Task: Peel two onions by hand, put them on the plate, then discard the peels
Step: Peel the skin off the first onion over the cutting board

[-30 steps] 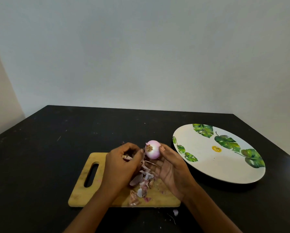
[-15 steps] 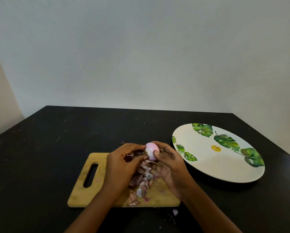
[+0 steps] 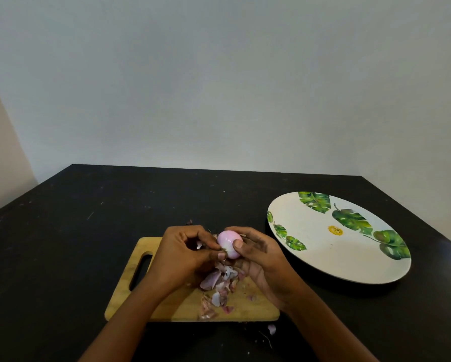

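A small pink onion (image 3: pixel 227 241) with most of its skin off is held above the wooden cutting board (image 3: pixel 182 307). My right hand (image 3: pixel 261 262) grips it, thumb pressed on its front. My left hand (image 3: pixel 185 254) pinches at the onion's lower left end with thumb and fingertips. A heap of purple and white peels (image 3: pixel 219 286) lies on the board under my hands. The white plate with green leaf prints (image 3: pixel 323 257) sits to the right with nothing on it. I see no second onion.
Everything stands on a black table (image 3: pixel 75 244) against a pale wall. A few stray peel bits lie off the board: one (image 3: pixel 271 329) near its front right corner, another (image 3: pixel 189 222) behind my left hand.
My right hand has turned the onion, so its brown root end no longer faces up and the smooth pink side shows. My left fingers have closed onto its lower end.
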Action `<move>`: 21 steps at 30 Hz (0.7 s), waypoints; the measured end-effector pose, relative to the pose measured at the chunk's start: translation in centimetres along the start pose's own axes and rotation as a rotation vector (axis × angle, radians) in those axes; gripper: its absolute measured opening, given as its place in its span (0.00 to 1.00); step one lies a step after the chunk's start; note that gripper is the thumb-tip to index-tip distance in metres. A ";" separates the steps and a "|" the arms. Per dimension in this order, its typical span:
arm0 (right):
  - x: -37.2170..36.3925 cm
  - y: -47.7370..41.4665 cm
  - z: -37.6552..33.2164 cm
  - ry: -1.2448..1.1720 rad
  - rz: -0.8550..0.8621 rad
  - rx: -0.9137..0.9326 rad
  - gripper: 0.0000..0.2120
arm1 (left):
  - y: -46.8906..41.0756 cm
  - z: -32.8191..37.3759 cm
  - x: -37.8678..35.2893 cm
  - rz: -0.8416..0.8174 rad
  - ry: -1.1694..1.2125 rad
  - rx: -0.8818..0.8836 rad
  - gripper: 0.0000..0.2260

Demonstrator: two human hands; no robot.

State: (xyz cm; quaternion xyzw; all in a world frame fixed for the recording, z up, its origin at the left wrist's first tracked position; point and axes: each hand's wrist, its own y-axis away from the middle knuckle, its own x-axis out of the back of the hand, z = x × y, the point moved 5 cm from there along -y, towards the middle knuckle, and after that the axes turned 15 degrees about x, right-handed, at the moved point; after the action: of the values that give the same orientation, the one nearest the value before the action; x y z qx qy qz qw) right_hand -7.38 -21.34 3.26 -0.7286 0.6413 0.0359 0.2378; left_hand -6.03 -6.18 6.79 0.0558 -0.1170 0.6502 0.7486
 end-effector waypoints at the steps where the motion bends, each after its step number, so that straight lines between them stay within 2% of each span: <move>1: 0.0 0.0 0.1 0.004 0.009 0.010 0.14 | 0.0 0.0 -0.1 0.012 -0.006 -0.009 0.08; 8: 0.7 -0.1 0.5 0.144 0.135 0.085 0.18 | 0.2 -0.6 -0.8 0.144 -0.099 -0.074 0.07; 10: 1.1 -0.2 0.4 0.109 0.189 0.087 0.19 | 0.4 -0.8 -1.2 0.187 -0.106 -0.083 0.08; 14: 1.5 -0.4 0.1 0.009 0.278 0.077 0.23 | 0.4 -1.1 -1.8 0.169 -0.208 -0.140 0.10; 17: 1.6 -0.4 0.0 -0.037 0.303 0.076 0.23 | 0.9 -0.5 -2.3 0.166 -0.356 -0.276 0.03; 19: 1.6 -0.4 0.0 -0.069 0.310 0.071 0.22 | 1.2 -0.4 -2.4 0.204 -0.441 -0.316 0.12; 20: 1.6 -0.4 0.0 -0.086 0.314 0.067 0.21 | 1.2 -0.4 -2.4 0.221 -0.429 -0.307 0.13; 21: 1.6 -0.4 0.0 -0.101 0.315 0.064 0.21 | 1.1 -0.4 -2.2 0.238 -0.393 -0.281 0.10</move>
State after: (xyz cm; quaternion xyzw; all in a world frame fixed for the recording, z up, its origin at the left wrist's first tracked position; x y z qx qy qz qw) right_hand -6.69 -22.75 2.88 -0.6085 0.7356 0.0887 0.2842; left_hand -7.33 -8.00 5.81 0.0624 -0.3549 0.6879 0.6300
